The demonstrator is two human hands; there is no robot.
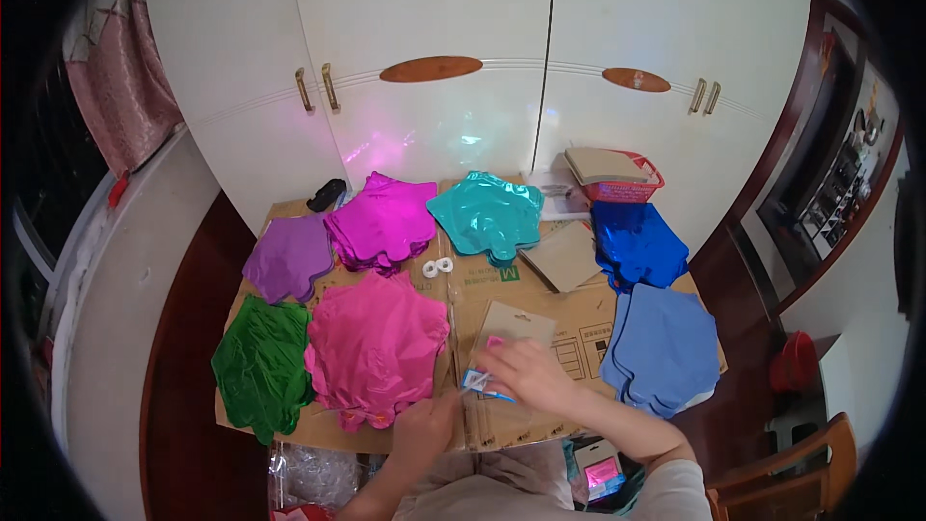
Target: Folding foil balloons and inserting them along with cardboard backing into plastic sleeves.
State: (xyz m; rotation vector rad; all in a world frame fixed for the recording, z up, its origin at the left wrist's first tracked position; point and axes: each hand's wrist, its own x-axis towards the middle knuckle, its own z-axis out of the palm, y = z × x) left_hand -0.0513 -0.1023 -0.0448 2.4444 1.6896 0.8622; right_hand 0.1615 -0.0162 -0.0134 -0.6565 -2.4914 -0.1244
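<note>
A flat packet with a grey-beige hanging card (521, 320) lies on the cardboard in front of me, with pink and blue showing around my fingers. Across it lies my right hand (529, 373), fingers bent down and gripping at the packet. My left hand (427, 422) is closed at the packet's near left side, by a thin whitish piece (475, 382) whose kind I cannot make out. Left of my hands is a stack of pink foil balloons (378, 342). Two small white tape rolls (437, 267) sit beyond it.
Around the cardboard-covered table (569, 415) lie green (260, 367), purple (287, 259), magenta (386, 220), teal (487, 214), dark blue (639, 243) and light blue (666, 347) foil stacks. Cards (561, 259) and a red basket (632, 191) stand behind. A wooden chair (801, 473) is at right.
</note>
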